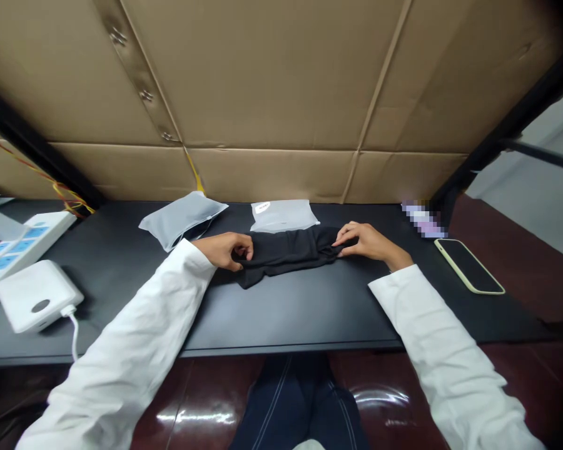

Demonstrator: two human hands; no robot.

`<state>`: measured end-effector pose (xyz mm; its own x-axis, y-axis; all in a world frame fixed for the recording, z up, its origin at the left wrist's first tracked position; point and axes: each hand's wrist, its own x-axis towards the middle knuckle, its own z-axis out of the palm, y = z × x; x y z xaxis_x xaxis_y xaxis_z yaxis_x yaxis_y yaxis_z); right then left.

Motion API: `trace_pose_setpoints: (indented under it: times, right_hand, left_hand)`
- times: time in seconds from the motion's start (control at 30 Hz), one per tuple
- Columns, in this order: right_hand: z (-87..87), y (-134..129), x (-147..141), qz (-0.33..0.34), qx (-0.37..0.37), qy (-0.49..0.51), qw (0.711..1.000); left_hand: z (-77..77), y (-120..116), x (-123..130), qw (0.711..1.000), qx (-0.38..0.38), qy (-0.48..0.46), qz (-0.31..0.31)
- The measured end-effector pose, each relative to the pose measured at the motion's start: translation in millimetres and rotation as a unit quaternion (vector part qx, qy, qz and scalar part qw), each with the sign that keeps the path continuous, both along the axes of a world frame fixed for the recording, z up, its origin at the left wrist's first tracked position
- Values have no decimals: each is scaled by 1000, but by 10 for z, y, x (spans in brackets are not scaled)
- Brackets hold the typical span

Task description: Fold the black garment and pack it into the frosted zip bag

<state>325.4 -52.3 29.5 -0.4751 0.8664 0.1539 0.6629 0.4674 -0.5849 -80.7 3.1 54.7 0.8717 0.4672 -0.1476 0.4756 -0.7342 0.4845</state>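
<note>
A folded black cloth garment (286, 250) lies lengthwise on the dark table, its exact kind not clear. My left hand (231, 249) curls at its left end, thumb and fingers pinching the fabric. At the right end my right hand (360, 242) grips a bunched edge between thumb and fingertips. Just behind the cloth lies a flat frosted zip bag (284, 215) with a white label. Another frosted zip bag (182, 215), fuller and with something dark showing at its opening, rests behind my left hand.
A phone (469, 267) in a pale case lies at the right, near a blurred purple packet (425, 219). At the left are a white charger box (40, 297) with a cable and a power strip (23, 250). Cardboard (272, 81) walls the back; the table's front edge (286, 349) is near me.
</note>
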Motion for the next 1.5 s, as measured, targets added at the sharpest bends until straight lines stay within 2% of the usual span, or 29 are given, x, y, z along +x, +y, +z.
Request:
trace_pose_setpoints:
  times: [0.1, 0.3, 0.47, 0.57, 0.63, 0.73, 0.8, 0.87, 1.0, 1.1, 1.17, 1.2, 1.27, 1.33, 1.37, 1.43, 1.5]
  right_hand:
    - [38, -29, -5, 2, -34, 1, 999]
    - [57, -47, -33, 5, -42, 19, 999]
    - [42, -44, -96, -31, -1, -13, 999]
    - [94, -84, -120, -43, -28, -8, 999]
    - [172, -140, -120, -17, -103, 30, 994]
    - [292, -224, -120, 46, -218, 111, 969]
    - [307, -235, -136, 47, -242, 150, 957]
    - [240, -193, -163, 4, -222, 163, 961]
    - [5, -43, -208, -103, -145, 131, 975]
    - [-18, -18, -211, -128, -113, 172, 970]
    - [78, -68, -196, -103, -108, 222, 964]
    - [146, -107, -184, -71, -117, 236, 962]
    - [281, -191, -157, 30, -168, 226, 959]
    - [377, -258, -139, 135, -259, 171, 941]
    - [404, -281, -137, 170, -302, 137, 928]
    - [422, -304, -146, 196, -356, 76, 910]
    - [417, -308, -165, 185, -362, 39, 913]
  left_hand:
    - [6, 12, -22, 1000, 2, -4, 3]
    - [-7, 18, -35, 998, 64, -24, 12]
    - [6, 48, -54, 997, 64, -36, 22]
    - [43, 19, -84, 997, -2, -53, 50]
    - [77, -38, -112, 990, -99, -83, 54]
    - [112, -124, -137, 958, -239, -150, 59]
    - [99, -125, -124, 937, -282, -181, 96]
    - [42, -60, -89, 924, -287, -197, 158]
    - [-129, 125, -21, 902, -231, -236, 278]
    - [-152, 132, -15, 887, -204, -286, 300]
    - [-84, 51, -18, 870, -210, -352, 275]
    - [-31, -6, -13, 864, -223, -382, 243]
    - [88, -132, 18, 872, -278, -382, 125]
    - [188, -248, 84, 899, -346, -267, -42]
    - [220, -296, 127, 901, -373, -188, -114]
    - [241, -370, 215, 891, -402, -61, -200]
    - [215, -414, 284, 877, -416, 1, -240]
